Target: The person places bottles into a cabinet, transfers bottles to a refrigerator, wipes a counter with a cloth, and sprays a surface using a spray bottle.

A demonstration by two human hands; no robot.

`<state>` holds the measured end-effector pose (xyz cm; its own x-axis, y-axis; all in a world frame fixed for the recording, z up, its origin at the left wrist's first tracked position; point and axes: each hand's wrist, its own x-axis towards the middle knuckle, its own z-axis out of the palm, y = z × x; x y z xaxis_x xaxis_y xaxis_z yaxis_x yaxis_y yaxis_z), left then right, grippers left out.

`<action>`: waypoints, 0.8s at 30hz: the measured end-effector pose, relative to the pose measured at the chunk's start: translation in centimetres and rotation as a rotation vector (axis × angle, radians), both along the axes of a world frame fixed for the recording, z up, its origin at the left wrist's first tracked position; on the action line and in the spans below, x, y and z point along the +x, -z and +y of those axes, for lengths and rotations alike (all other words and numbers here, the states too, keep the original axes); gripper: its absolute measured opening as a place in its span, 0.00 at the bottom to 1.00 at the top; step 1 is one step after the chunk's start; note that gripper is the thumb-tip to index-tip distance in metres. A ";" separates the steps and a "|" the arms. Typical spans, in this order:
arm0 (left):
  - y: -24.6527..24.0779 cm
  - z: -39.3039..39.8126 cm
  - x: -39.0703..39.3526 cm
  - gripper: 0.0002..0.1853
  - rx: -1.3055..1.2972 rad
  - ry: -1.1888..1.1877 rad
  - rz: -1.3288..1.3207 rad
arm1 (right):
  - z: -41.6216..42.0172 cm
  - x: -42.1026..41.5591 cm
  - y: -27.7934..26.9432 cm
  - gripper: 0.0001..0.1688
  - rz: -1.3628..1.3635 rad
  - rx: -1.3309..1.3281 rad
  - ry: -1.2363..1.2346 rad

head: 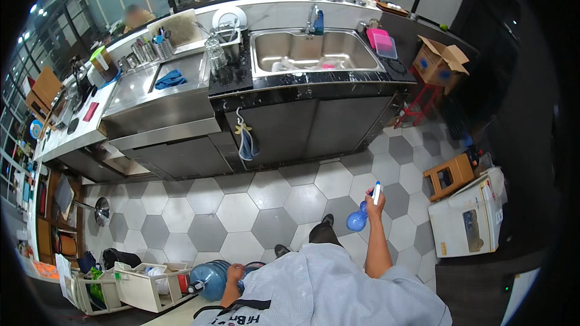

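Observation:
My right hand (375,203) grips a blue spray bottle (356,221) by its white trigger head (377,193), out over the hexagon-tiled floor. The bottle's round blue body hangs below the hand. Low on the other side, my left hand (235,273) has curled fingers and is nearest to a large blue water jug (209,278). Whether it touches the jug or holds anything is unclear. Before me stands a black counter with a steel sink (312,50), in which clear and pinkish items lie. A blue soap bottle (319,22) stands by the tap (311,20).
Left of the sink are upside-down glasses (215,52), a dish rack and a blue cloth (171,79). A brown stool (448,176) and white box (466,217) stand at right. A cardboard box (437,61) rests on a red stool. White cart trays (140,285) are at lower left.

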<state>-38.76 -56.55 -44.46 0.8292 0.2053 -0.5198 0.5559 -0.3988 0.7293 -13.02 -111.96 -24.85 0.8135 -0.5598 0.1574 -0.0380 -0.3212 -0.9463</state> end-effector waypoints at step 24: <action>-2.7 -0.9 0.7 0.12 -0.022 -0.113 0.146 | -6.0 -1.5 5.4 0.07 0.170 -0.051 0.039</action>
